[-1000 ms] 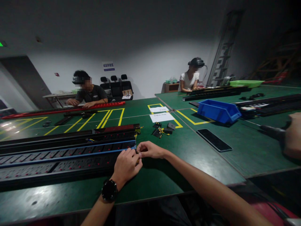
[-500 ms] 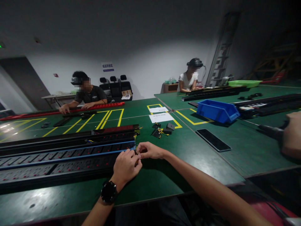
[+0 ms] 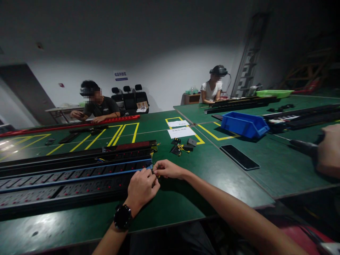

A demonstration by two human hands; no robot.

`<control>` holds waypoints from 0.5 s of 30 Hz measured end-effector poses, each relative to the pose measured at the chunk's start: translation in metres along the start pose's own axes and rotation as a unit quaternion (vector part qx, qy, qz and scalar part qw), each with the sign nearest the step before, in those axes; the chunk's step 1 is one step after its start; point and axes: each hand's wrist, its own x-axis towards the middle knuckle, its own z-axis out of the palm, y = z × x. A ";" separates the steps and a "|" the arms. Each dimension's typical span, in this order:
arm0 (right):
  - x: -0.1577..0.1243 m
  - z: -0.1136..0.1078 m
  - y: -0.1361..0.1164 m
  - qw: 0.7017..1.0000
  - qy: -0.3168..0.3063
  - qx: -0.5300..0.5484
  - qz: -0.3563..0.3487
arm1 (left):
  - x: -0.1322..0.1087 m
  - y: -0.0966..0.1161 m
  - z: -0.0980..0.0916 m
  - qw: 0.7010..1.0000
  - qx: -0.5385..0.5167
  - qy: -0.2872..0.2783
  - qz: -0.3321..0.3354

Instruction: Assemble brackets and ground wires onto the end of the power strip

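Observation:
My left hand (image 3: 142,187), with a watch (image 3: 123,216) on its wrist, is closed at the right end of a long black socket strip (image 3: 90,186) with red dots. My right hand (image 3: 170,169) pinches at the same end, its fingertips almost touching the left ones. Between them a bit of yellow wire shows; the rest of what they grip is hidden. Beside this strip lies a blue-edged strip (image 3: 79,174), and behind it a dark rail (image 3: 127,146). Several small black parts with yellow wires (image 3: 183,147) lie beyond my right hand.
A phone (image 3: 239,157) and a blue bin (image 3: 244,124) are on the green table to the right. Paper labels (image 3: 181,132) lie ahead. At the right edge a co-worker's hand (image 3: 329,152) holds a dark screwdriver-like tool (image 3: 304,145). Two people sit across the table.
My hands stay at the strip end; my right fingertips have shifted slightly. The person at the far left has raised a hand off the red rail. The view has shifted a little.

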 end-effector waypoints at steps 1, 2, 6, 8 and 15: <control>0.000 0.000 0.000 1.000 -0.003 0.003 -0.001 | 0.000 0.000 0.000 1.000 -0.001 0.000 0.000; 0.000 -0.001 -0.001 1.000 -0.006 0.005 -0.001 | 0.000 0.000 0.000 1.000 -0.003 0.000 0.001; -0.001 -0.004 0.000 1.000 -0.018 -0.007 0.012 | 0.000 0.000 0.000 1.000 -0.015 0.003 -0.001; -0.001 -0.006 0.001 0.999 -0.025 -0.017 0.016 | 0.000 0.000 -0.001 1.000 -0.020 0.005 -0.003; -0.002 -0.009 0.001 0.999 -0.019 -0.028 0.030 | 0.000 0.001 -0.002 1.000 -0.017 -0.003 -0.002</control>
